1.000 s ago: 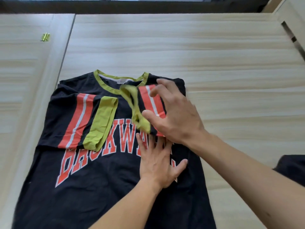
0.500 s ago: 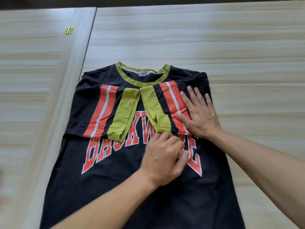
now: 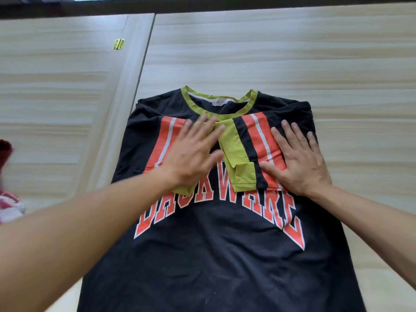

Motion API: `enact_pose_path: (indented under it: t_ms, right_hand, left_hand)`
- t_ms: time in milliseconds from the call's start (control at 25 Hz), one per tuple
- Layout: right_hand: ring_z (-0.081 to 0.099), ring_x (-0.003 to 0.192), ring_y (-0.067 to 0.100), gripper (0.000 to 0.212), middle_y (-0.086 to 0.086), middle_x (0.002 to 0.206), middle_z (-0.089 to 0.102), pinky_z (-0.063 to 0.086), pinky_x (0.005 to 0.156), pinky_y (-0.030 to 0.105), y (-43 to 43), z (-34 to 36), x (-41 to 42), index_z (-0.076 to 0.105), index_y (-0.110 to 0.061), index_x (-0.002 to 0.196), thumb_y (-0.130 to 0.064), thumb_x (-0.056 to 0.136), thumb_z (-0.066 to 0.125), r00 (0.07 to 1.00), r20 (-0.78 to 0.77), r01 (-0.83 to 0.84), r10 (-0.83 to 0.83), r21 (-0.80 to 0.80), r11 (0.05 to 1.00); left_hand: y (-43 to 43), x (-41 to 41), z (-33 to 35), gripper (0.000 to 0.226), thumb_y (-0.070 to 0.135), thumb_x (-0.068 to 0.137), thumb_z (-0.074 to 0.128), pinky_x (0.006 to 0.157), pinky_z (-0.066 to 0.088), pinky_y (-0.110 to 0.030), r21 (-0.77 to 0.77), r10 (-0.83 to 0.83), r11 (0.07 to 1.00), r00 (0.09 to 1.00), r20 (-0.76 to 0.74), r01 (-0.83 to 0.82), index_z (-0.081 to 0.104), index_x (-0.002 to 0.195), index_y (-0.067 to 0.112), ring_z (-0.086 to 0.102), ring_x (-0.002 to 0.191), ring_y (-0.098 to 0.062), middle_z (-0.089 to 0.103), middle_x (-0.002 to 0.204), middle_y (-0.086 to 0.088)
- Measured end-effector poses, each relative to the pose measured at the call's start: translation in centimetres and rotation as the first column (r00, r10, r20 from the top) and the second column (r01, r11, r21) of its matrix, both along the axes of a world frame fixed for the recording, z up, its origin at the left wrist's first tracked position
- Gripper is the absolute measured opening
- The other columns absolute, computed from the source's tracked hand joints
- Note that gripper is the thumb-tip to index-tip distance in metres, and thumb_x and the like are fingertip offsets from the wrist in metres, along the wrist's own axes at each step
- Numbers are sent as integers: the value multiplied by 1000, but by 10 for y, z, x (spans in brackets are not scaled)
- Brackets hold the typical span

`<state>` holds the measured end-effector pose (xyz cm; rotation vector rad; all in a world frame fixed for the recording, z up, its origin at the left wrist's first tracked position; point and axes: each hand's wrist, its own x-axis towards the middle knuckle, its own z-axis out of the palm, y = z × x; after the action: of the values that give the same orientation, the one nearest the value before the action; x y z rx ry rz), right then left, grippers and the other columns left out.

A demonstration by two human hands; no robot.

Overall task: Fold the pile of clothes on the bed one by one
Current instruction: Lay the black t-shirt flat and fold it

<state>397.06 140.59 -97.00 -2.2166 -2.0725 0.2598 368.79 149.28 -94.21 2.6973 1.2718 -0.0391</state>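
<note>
Straight, slightly spread fingers (image 3: pixel 290 134) of the left hand (image 3: pixel 191 154) and right hand (image 3: pixel 299 161) are pressing flat the infolded orange-striped sleeves (image 3: pixel 256 140) of the black lettered T-shirt with olive-green collar (image 3: pixel 213 255), which is lying face-up on the pale wood-grain surface (image 3: pixel 270 52). Sweeping both palms evenly outward would be setting symmetrical creases.

One black T-shirt (image 3: pixel 213 255) fills the middle of the frame. It has two folded-in sleeves, a picture-left sleeve (image 3: pixel 163 140) and a picture-right sleeve (image 3: pixel 255 149). There are two hands, the left hand (image 3: pixel 193 154) and the right hand (image 3: pixel 299 158). One brass hinge (image 3: pixel 118 44) is at upper left, and one red-and-white garment (image 3: pixel 9 203) at the left edge.
</note>
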Motion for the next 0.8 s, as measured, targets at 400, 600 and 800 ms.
enact_pose_path:
  t_ms: [400, 600, 800]
  right_hand:
    - [32, 147, 26, 83, 11, 156, 38, 18, 123, 54, 52, 29, -14, 48, -17, 146, -68, 80, 48, 980, -190, 99, -56, 223, 970]
    - [-6, 157, 19, 128, 4, 171, -2, -9, 124, 47, 102, 9, -10, 3, -24, 162, -84, 58, 47, 977, -212, -32, 9, -106, 994]
    - [15, 153, 27, 132, 11, 164, 22, 4, 126, 47, 95, 14, -6, 8, -18, 162, -82, 57, 58, 949, -311, 50, -51, -11, 999]
  left_hand:
    - [61, -52, -32, 83, 74, 93, 7, 125, -8, -52, 57, 352, 935, 936, -27, -350, 5, 163, 29, -9, 157, -18, -3, 172, 1]
    - [60, -56, -31, 73, 50, 94, 11, 126, -7, -53, 51, 359, 930, 929, 94, -364, 10, 163, 27, -6, 158, -19, 3, 172, -1]
    - [63, -53, -29, 79, 43, 89, 27, 124, 11, -52, 85, 396, 909, 910, 124, -407, 11, 162, 20, 18, 153, -32, 23, 165, -12]
